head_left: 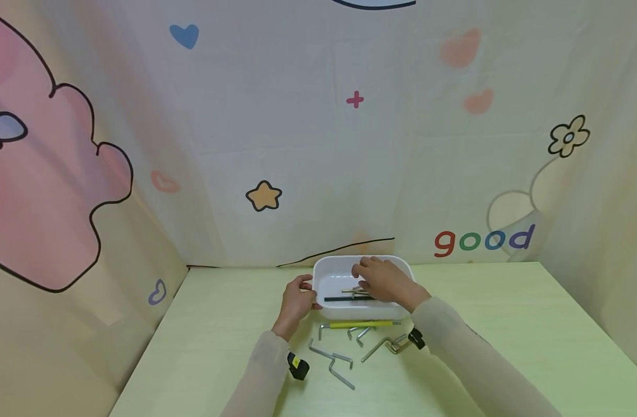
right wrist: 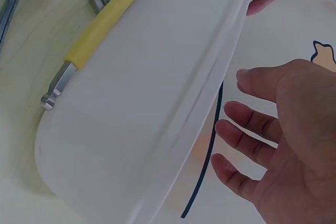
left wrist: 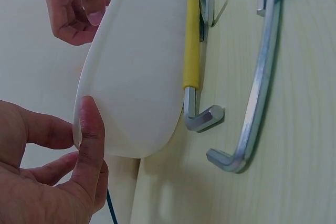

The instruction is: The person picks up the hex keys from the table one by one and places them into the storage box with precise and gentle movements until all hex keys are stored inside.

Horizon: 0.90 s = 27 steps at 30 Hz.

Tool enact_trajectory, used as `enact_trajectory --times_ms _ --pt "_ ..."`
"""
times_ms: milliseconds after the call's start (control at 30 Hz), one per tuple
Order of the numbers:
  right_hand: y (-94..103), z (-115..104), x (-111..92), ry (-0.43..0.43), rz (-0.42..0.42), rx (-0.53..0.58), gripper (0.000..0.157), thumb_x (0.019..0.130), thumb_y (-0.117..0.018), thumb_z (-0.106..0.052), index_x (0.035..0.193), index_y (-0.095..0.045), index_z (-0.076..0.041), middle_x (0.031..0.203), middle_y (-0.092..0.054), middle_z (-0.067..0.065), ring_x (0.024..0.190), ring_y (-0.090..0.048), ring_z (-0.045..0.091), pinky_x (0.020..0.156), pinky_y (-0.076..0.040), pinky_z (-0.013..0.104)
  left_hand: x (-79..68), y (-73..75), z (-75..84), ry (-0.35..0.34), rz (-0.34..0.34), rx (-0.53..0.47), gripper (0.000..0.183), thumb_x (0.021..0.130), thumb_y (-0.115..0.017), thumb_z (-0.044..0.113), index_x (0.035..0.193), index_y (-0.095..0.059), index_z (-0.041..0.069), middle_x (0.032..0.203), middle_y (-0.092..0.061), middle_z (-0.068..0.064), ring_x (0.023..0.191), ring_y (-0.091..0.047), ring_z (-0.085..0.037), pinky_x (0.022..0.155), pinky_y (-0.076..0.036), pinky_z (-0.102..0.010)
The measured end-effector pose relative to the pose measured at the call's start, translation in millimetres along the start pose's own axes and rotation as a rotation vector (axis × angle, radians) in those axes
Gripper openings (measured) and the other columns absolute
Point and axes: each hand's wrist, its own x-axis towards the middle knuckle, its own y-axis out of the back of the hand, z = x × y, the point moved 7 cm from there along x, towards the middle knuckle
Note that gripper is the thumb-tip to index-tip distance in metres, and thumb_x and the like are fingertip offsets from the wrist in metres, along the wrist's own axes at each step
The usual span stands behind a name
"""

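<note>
We are seeing the left hand pinching the left end of the white tub between thumb and fingers, presumably for steadiness, while the right hand is hovering over its right half, fingers loosely bent and parted, holding nothing we can see. The tub is standing at the table's back, mouth upward, long axis running left to right (the yellow-sleeved hex key just in front is lying nearly parallel, its short bent end pointing our way).
</note>
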Motion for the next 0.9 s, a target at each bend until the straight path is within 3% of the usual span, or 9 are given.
enact_trajectory --times_ms 600,900 --pt "26.9 -41.7 -24.8 0.067 0.1 -0.02 0.023 0.092 -0.068 -0.02 0.114 -0.063 -0.02 0.106 -0.063 0.001 0.099 -0.058 0.021 0.081 -0.052 0.038 -1.4 0.5 0.9 0.0 -0.012 0.005 0.05 0.087 -0.054 -0.005 0.136 -0.052 0.001 0.105 -0.054 -0.016 0.07 -0.059 -0.017 0.061 -0.059 -0.026" --pt "22.6 -55.7 -39.5 0.093 0.103 0.003 0.028 0.092 -0.068 -0.022 0.118 -0.062 -0.019 0.11 -0.063 0.001 0.101 -0.058 0.021 0.084 -0.052 0.039 -1.8 0.1 -0.5 0.003 -0.007 -0.005 0.05 0.086 -0.054 -0.006 0.135 -0.052 0.001 0.105 -0.053 -0.015 0.069 -0.058 -0.017 0.06 -0.059 -0.025"
